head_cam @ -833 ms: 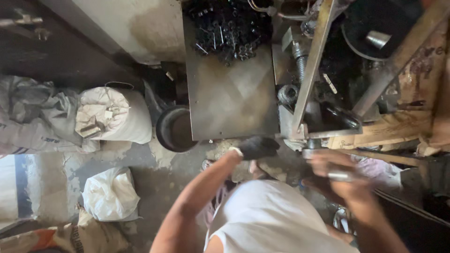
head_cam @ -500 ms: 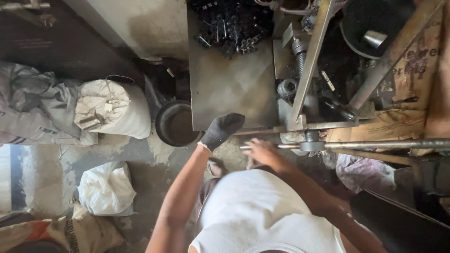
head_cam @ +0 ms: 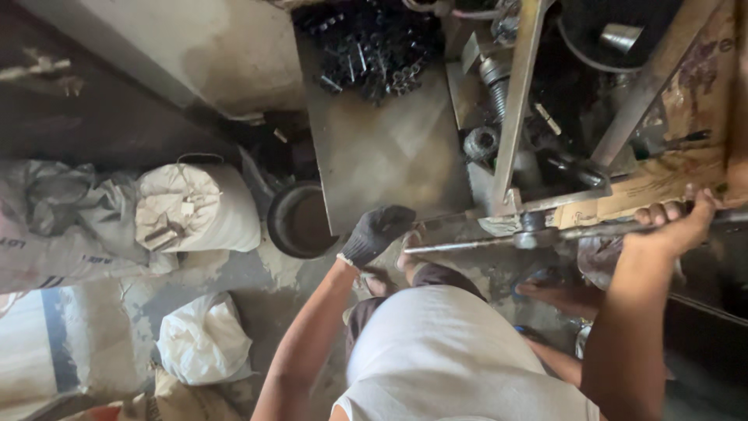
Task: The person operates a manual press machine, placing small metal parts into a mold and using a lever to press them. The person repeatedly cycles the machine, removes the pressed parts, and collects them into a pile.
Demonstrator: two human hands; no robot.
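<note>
My right hand (head_cam: 668,224) is shut on a long thin metal rod (head_cam: 467,244) that runs level across the front of a machine; the hand grips it far out to the right. In a black glove, my left hand (head_cam: 377,232) curls at the lower edge of a grey steel plate (head_cam: 389,148), just left of the rod's near end. Whether the glove holds anything is hidden. A pile of small black metal parts (head_cam: 372,48) lies at the plate's far end. My white shirt fills the bottom of the view.
A machine frame with a slanted steel bar (head_cam: 514,101) and a threaded screw (head_cam: 494,78) stands right of the plate, with brown cardboard (head_cam: 662,175) beside it. A dark round pan (head_cam: 300,222) and white sacks (head_cam: 199,206) sit on the concrete floor at left.
My right hand has slid from near my body far out to the right along the rod. The gloved left hand has stayed at the plate's edge and curled its fingers.
</note>
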